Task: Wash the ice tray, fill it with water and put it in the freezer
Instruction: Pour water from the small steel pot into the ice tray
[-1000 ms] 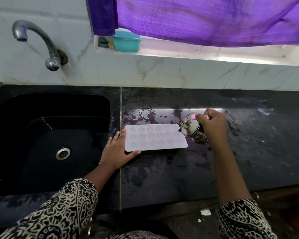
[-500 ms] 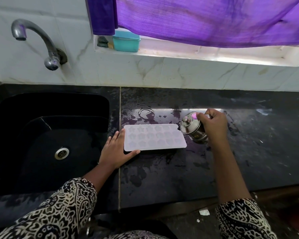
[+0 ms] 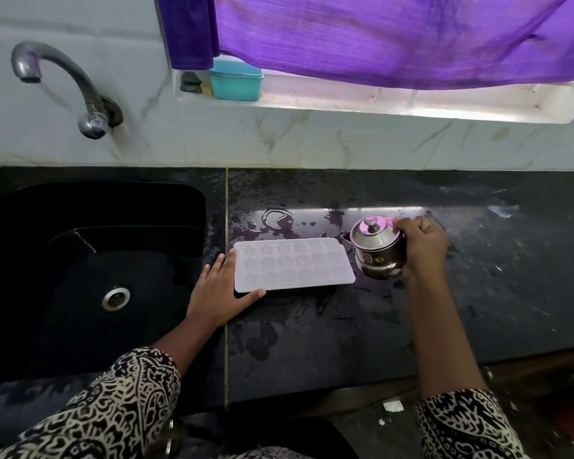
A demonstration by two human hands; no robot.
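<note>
Ice tray [image 3: 294, 268], one; steel pot [image 3: 378, 251], one

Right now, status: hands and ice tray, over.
Left hand flat against white plastic ice tray on black counter. Right hand grips lidded steel pot beside it. Nothing obstructing.

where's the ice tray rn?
Head view, centre: ice tray on the counter right of the sink, left hand at its left end, steel pot at its right.

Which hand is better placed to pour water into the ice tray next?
Right. The right hand holds the lidded steel pot beside the ice tray; the left hand rests against the tray's left end.
</note>
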